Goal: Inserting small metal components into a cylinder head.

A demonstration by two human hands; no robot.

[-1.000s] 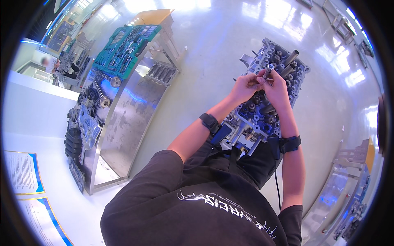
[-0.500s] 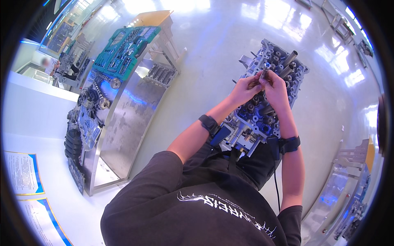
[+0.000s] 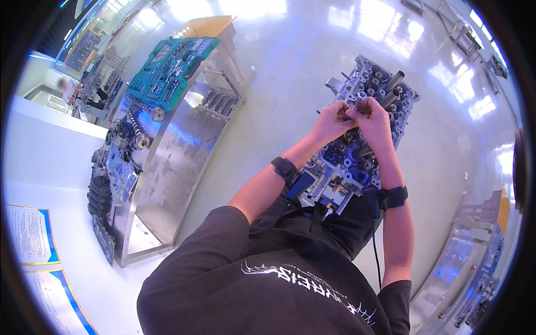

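A small chrome socket (image 3: 360,98) is pinched between the fingers of my two hands, its shiny round end uppermost. My left hand (image 3: 330,123) grips it from the left and my right hand (image 3: 374,120) from the right, fingertips meeting around its lower part. Both hands are closed, above the middle of a grey metal engine cylinder head (image 3: 407,99). Upright metal tubes (image 3: 396,80) rise from the cylinder head just beyond my right hand. My fingers cover the socket's lower end and part of the head beneath.
To the left, a metal bench (image 3: 173,167) carries a green tool case (image 3: 195,53) of sockets, camshafts (image 3: 134,124) and a black ribbed engine part (image 3: 99,195). Another bench (image 3: 466,245) stands at the right. A person (image 3: 68,92) sits far off at the upper left.
The socket has tipped so that its round end shows larger and sits slightly lower. My fingers have shifted around it; both hands stay over the cylinder head.
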